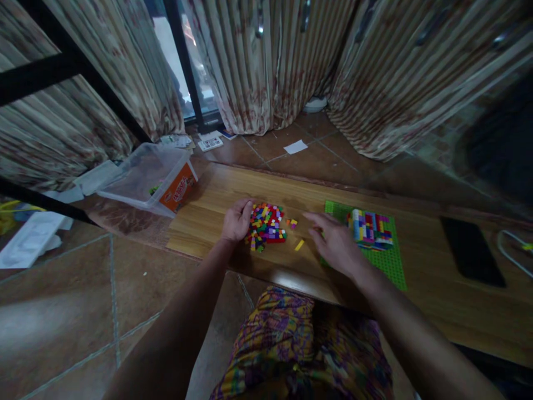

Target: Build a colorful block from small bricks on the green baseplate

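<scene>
Patterned cloth (pixel 291 339) over the person's lap lies nearest, below the near edge of the low wooden board (pixel 216 205) that carries everything. Off the board's far left corner, a clear plastic tub (pixel 145 178) with an orange label sits tilted on the tiled floor; something small and green shows inside it, too dim to tell more. On the board, the left hand (pixel 236 221) rests with fingers curled loosely against the left side of a heap of small coloured bricks (pixel 266 223), touching it but grasping nothing. Bare wood stretches from that hand to the board's left edge. Just right of the heap lie a few stray bricks and a single yellow brick (pixel 299 245), close to the near edge. The right hand (pixel 336 244) hovers open, fingers spread toward the heap, empty, over the left edge of a green baseplate (pixel 391 261). A block of stacked multicoloured bricks (pixel 370 228) stands on the baseplate's far part. Farther right, past open wood, a dark phone (pixel 472 250) lies flat, and a white wire loop (pixel 514 250) sits by the right edge.
</scene>
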{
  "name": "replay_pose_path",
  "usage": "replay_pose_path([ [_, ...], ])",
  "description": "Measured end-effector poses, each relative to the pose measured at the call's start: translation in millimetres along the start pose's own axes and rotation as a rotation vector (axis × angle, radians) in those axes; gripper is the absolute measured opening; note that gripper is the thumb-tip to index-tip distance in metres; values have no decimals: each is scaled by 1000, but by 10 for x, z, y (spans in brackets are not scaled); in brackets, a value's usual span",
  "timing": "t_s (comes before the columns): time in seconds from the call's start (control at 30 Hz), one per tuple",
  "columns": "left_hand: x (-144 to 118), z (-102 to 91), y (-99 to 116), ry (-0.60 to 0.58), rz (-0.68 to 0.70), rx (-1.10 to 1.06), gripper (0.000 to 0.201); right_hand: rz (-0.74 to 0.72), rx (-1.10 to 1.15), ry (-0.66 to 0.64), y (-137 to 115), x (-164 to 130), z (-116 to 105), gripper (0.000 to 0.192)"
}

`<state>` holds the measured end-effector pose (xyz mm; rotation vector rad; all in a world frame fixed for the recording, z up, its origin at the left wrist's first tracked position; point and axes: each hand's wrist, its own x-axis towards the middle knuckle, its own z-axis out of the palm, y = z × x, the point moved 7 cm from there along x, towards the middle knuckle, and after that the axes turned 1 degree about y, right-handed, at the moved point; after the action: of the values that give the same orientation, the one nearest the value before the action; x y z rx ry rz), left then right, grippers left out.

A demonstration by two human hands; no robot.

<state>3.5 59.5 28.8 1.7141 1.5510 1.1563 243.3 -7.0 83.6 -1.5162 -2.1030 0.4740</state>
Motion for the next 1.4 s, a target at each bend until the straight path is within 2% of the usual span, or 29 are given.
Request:
replay_pose_path([
  [0.07, 1, -2, -9, 1, -10, 7, 36, 20, -19, -30, 10, 171, 261, 43],
  [0.17, 5, -8, -19, 3, -18, 12, 37, 26, -15, -98, 87, 332, 470, 39],
  [0.3, 16, -13, -44, 1, -20, 27, 37, 15, 9, -125, 110, 354, 519, 25],
  [0.5, 48, -7, -77, -5, -25, 76, 40, 54, 34, -53, 81, 299, 565, 16],
  [0.57, 56, -16, -65, -1, -26, 99, 40, 78, 42, -7, 58, 260, 502, 17],
  [0.67, 61, -26, -43, -5, -28, 120, 37, 120, 105, 119, -13, 115, 281, 18],
  [0.77, 63, -36, -45, 1, -40, 114, 37, 151, 331, 289, -65, -165, 21, 15],
  [0.83, 66, -34, -50, 2, -44, 114, 37, 182, 459, 322, -42, -390, -65, 12],
  [0.9, 70, -32, -49, 3, -52, 112, 37, 265, 574, 359, 79, -630, -121, 8],
  [1.0, 74, -30, -16, 4, -50, 112, 35, 423, 725, 465, 390, -969, -216, 10],
  [1.13, 76, -35, 27, 2, -56, 153, 36, 557, 705, 620, 789, -1264, -443, 23],
  [1.27, 78, -40, 32, 2, -52, 160, 36, 574, 681, 674, 982, -1345, -611, 31],
  [1.4, 78, -43, 20, -2, -64, 171, 36, 507, 563, 657, 1008, -1298, -702, 28],
])
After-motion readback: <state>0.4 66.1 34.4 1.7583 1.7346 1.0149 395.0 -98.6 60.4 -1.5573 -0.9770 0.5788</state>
